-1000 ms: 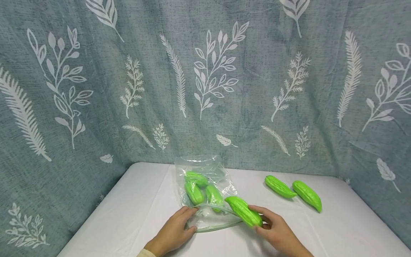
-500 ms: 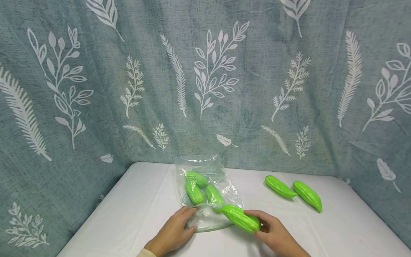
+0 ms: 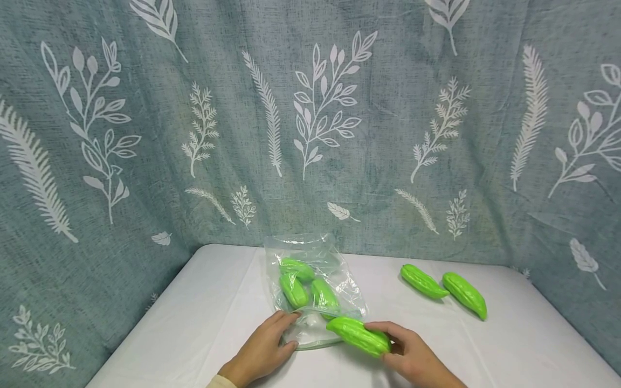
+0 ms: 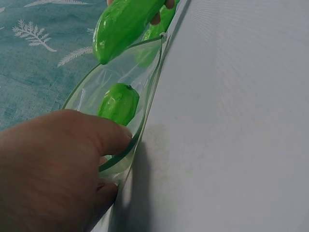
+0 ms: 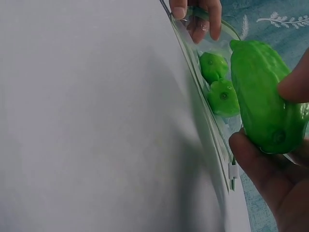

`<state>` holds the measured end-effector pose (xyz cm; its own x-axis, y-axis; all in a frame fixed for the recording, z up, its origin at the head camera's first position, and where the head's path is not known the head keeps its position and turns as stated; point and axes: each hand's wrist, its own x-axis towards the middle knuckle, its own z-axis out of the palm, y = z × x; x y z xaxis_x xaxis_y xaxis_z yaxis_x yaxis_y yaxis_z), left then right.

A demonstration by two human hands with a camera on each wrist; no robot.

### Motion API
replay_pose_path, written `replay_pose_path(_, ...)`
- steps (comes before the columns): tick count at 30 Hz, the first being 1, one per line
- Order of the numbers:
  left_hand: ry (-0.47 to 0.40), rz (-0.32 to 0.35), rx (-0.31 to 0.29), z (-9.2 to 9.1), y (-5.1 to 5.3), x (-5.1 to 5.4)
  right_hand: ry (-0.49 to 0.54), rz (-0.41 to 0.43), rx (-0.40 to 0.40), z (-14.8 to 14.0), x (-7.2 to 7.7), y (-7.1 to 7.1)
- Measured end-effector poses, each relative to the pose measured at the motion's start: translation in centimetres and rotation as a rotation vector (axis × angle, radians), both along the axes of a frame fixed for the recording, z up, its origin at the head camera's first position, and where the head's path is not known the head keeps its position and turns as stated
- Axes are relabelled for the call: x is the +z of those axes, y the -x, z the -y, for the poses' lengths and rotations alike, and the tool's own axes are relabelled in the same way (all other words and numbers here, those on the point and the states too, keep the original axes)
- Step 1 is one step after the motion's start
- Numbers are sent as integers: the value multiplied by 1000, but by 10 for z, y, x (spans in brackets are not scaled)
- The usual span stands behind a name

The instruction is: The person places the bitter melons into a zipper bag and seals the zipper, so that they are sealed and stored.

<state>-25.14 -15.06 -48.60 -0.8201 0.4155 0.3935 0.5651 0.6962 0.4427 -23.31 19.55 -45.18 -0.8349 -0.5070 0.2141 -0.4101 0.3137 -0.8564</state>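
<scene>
A clear zip bag [image 3: 346,277] lies on the table, its mouth toward the person and several green bitter melons [image 3: 294,291] inside. At the left of the mouth, my left hand [image 3: 264,345] holds the bag's edge, thumb and fingers apart, keeping a gap there. My right hand [image 3: 412,353] grips another bitter melon [image 3: 359,337] by its blunt end, between thumb and fingers. Its pointed tip faces the opening; in the left wrist view this melon [image 4: 123,29] hangs just above the rim. The right wrist view shows a white slider [image 5: 233,170] at one end of the zip.
Two more bitter melons [image 3: 423,282] lie on the white tablecloth [image 3: 204,302] at the right. A blue-green curtain [image 3: 310,134] with white leaf prints rises behind the table and along both sides.
My right hand has moved left and slightly down, bringing the bitter melon to the bag's mouth and tilting it flatter. My left hand has stayed in place on the bag.
</scene>
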Motion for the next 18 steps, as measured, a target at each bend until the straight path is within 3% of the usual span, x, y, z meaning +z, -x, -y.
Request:
replay_pose_path(10, -6, -3, -3, 0, 0, 0, -34, -177, 47, 6, -7, -1)
replay_pose_path(18, -12, -6, -9, 0, -1, 1, -137, -261, 2, 13, -8, -2)
